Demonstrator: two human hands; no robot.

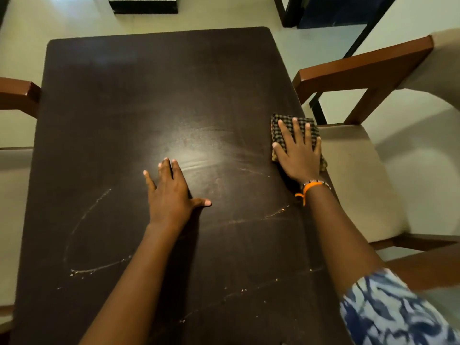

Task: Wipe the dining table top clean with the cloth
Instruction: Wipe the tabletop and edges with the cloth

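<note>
A dark brown dining table top [139,100] fills most of the view. Pale streaks and crumbs [82,268] trace curved lines across its near half. A folded brown-and-black checked cloth [278,125] lies at the table's right edge. My right hand [298,153] presses flat on the cloth with fingers spread, an orange band on the wrist. My left hand [171,190] rests flat and bare on the table's middle, fingers apart, holding nothing.
A wooden armchair with a beige seat [353,175] stands close against the table's right side. Another chair's arm [17,93] pokes in at the left. Pale floor tiles [311,46] lie beyond the far edge, with dark furniture at the top.
</note>
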